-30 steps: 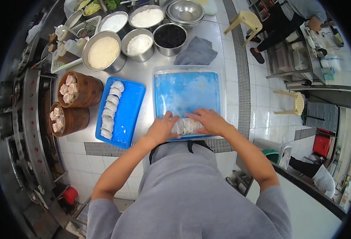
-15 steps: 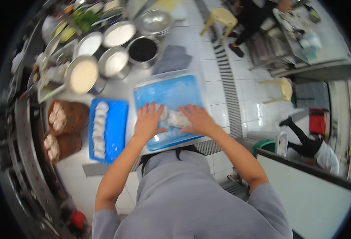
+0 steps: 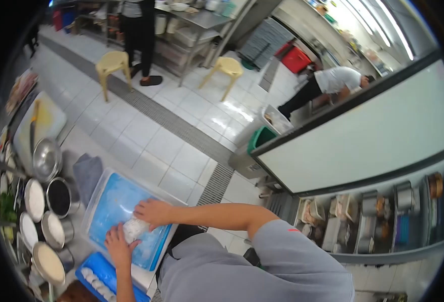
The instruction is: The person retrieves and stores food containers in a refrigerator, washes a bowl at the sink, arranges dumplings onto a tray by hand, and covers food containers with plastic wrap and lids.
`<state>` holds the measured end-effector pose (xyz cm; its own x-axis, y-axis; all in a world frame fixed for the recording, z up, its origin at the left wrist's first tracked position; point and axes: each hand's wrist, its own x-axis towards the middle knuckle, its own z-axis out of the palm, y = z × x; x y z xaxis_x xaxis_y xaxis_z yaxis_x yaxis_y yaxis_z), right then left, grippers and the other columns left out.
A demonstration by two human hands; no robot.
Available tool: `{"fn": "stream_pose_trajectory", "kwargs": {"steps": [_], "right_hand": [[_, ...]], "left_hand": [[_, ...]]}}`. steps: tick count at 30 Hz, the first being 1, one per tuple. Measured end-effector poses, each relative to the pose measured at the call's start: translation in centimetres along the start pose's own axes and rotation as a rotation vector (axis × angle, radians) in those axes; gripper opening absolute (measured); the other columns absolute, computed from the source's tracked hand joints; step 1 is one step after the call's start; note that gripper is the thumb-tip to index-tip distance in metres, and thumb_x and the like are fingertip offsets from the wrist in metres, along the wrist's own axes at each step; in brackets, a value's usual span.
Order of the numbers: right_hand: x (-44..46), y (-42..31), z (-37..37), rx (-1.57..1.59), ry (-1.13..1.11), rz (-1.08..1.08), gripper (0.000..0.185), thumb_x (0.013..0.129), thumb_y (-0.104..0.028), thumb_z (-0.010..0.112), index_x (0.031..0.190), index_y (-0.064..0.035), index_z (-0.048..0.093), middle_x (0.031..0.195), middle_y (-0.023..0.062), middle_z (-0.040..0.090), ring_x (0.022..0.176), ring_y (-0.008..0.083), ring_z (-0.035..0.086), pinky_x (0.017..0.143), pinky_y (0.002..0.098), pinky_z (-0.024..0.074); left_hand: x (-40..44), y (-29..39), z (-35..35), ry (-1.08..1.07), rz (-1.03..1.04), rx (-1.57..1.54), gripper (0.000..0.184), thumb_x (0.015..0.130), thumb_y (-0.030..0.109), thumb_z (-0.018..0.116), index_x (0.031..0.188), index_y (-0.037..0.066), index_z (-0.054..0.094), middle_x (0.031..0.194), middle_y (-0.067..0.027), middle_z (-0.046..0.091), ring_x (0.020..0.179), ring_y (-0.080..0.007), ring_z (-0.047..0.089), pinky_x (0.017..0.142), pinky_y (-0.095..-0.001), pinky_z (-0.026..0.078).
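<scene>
A white, lumpy roll-shaped piece of food (image 3: pixel 134 229) lies on the blue surface inside a clear-rimmed tray (image 3: pixel 97 199). My right hand (image 3: pixel 153 212) curls over the upper right end of the piece, its fingers wrapped on it. Against the lower left side rests my left hand (image 3: pixel 117 245), fingers spread and touching the piece. What lies under both palms is hidden. Left of my forearm, a smaller blue tray (image 3: pixel 119 273) carries a row of several similar white pieces (image 3: pixel 97 285).
Metal bowls with white powder (image 3: pixel 34 200), black contents (image 3: pixel 58 197) and cream-coloured contents (image 3: pixel 49 264) crowd the left. A grey cloth (image 3: pixel 88 173) lies by the tray. A knife (image 3: pixel 33 126) rests on a board. Yellow stools (image 3: pixel 112 65) and two people stand beyond. A partition (image 3: pixel 353 136) rises right.
My view has swung right and up, so the trays now sit lower left and more floor shows. My left hand has come in against the white piece; my right hand stays on it.
</scene>
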<state>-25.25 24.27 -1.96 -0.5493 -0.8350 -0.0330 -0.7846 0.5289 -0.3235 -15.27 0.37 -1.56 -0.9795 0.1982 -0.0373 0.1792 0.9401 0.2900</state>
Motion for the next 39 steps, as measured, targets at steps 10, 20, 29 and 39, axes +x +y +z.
{"fn": "stream_pose_trajectory", "kwargs": {"steps": [10,20,29,39], "right_hand": [[0.6,-2.2,0.1,-0.070,-0.065,0.150,0.057,0.080,-0.023,0.070,0.133,-0.0120,0.053,0.124,0.0109,0.053,0.114,0.0289,0.053,0.078,0.0417,0.0507],[6.1,-0.2,2.1,0.057,0.055,0.017,0.033,0.083,-0.024,0.063,0.115,-0.0141,0.064,0.114,0.0093,0.054,0.106,0.0278,0.052,0.069,0.0405,0.0504],[6.1,-2.6,4.7,0.107,0.061,0.233,0.029,0.082,-0.027,0.063,0.109,-0.0153,0.066,0.115,0.0078,0.053,0.111,0.0297,0.047,0.065,0.0455,0.0509],[6.4,-4.2,4.7,0.036,0.075,0.360,0.027,0.085,-0.027,0.063,0.110,-0.0173,0.068,0.119,0.0095,0.051,0.115,0.0322,0.045,0.068,0.0509,0.0517]], "left_hand": [[-0.3,1.3,-1.5,-0.095,-0.272,-0.239,0.105,0.057,0.006,0.090,0.149,0.009,0.038,0.159,-0.0243,0.021,0.135,-0.0527,0.032,0.111,-0.0576,0.033],[0.9,1.3,-3.0,-0.060,-0.426,-0.089,0.070,0.079,0.036,0.082,0.142,0.020,0.054,0.150,-0.0283,0.036,0.128,-0.0501,0.045,0.101,-0.0580,0.043],[1.9,0.5,-2.5,-0.049,-0.252,-0.139,0.077,0.076,0.032,0.084,0.142,0.009,0.051,0.134,-0.0240,0.053,0.125,-0.0439,0.048,0.102,-0.0554,0.040],[3.7,1.6,-3.6,-0.088,-0.160,-0.102,0.073,0.075,0.035,0.084,0.136,0.008,0.057,0.130,-0.0216,0.058,0.125,-0.0430,0.048,0.103,-0.0546,0.039]]}}
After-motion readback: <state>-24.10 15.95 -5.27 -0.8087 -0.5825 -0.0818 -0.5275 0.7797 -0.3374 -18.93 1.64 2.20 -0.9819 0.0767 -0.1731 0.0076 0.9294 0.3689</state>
